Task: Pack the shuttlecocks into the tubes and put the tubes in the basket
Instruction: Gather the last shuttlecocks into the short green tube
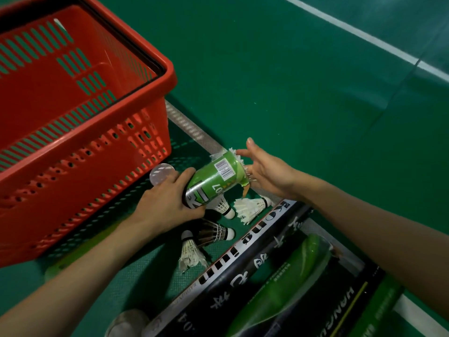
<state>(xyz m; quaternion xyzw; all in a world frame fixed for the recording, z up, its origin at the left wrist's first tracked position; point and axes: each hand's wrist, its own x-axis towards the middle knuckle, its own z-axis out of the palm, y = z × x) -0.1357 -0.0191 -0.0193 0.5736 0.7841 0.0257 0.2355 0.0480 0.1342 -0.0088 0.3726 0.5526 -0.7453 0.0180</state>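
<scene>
Four shuttlecocks (pixel 250 207) loose on floor, 6 o'clock of green tube (pixel 213 178) gripped by left hand (pixel 167 203); right hand (pixel 264 173), fingers straight, at its feathered mouth; no tube visible in basket (pixel 85 166), 10 o'clock; packing probably midway.

You are on a badminton court. The green floor (pixel 291 69) under you has a fine sport texture and white lines (pixel 352 30) painted across it. Feather shuttlecocks (pixel 250 206) lie on it beside long printed tubes (pixel 243 261).
</scene>
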